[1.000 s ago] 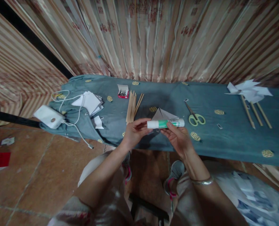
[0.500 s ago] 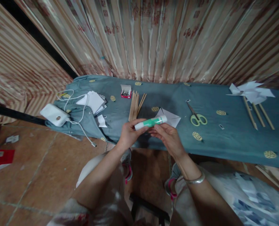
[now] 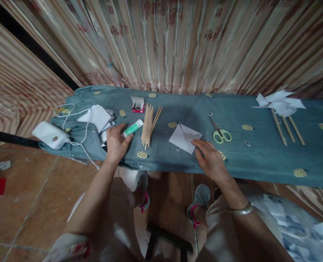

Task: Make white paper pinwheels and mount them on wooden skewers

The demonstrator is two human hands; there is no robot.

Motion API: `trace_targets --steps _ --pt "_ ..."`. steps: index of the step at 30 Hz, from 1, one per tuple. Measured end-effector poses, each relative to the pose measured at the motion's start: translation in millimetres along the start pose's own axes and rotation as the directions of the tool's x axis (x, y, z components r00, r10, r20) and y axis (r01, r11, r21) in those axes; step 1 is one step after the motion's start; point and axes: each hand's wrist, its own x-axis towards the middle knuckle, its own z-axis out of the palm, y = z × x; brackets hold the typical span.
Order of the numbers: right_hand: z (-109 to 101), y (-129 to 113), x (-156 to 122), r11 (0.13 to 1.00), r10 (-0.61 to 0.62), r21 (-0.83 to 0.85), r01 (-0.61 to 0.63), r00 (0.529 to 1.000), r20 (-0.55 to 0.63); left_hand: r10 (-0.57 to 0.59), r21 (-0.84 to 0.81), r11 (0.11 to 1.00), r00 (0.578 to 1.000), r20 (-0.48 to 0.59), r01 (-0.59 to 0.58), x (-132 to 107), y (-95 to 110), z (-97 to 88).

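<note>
We are holding our left hand curved around a green-and-white cylindrical glue stick, grip unclear, our right hand loosely spread, at a folded white paper square on the teal-clothed counter

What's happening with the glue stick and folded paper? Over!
Left grip at glue stick, hold unclear. Right grip open, fingertips at edge of folded paper. Scissors beside paper, not overlapping it.

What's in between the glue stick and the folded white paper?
Wooden sticks lie between the glue stick and the folded white paper, on the blue-green cloth, as the head view shows.
</note>
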Motion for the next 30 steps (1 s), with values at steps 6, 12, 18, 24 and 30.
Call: trace_targets --steps 6,12,18,24,30 --pt "1.0 2.1 1.4 0.999 0.015 -0.037 -0.014 0.999 0.039 0.588 -0.128 0.809 0.787 0.189 -0.574 -32.7 71.9 40.4" --pt "-1.3 5.0 3.7 0.999 0.041 0.012 -0.042 0.997 0.072 0.678 -0.17 0.734 0.693 0.245 -0.658 -38.4 109.8 77.0" --pt "-3.7 11.0 6.7 0.994 0.061 0.082 -0.07 0.993 0.101 0.697 -0.157 0.71 0.653 0.296 -0.686 -29.3 113.9 85.1" --pt "-6.1 14.4 7.1 0.989 0.066 0.124 -0.08 0.991 0.116 0.715 -0.147 0.687 0.624 0.316 -0.712 -29.6 112.6 88.3" --pt "-7.9 12.3 7.2 0.958 0.12 0.249 -0.146 0.986 0.116 0.691 -0.202 0.721 0.664 0.286 -0.663 -29.5 115.8 86.6"
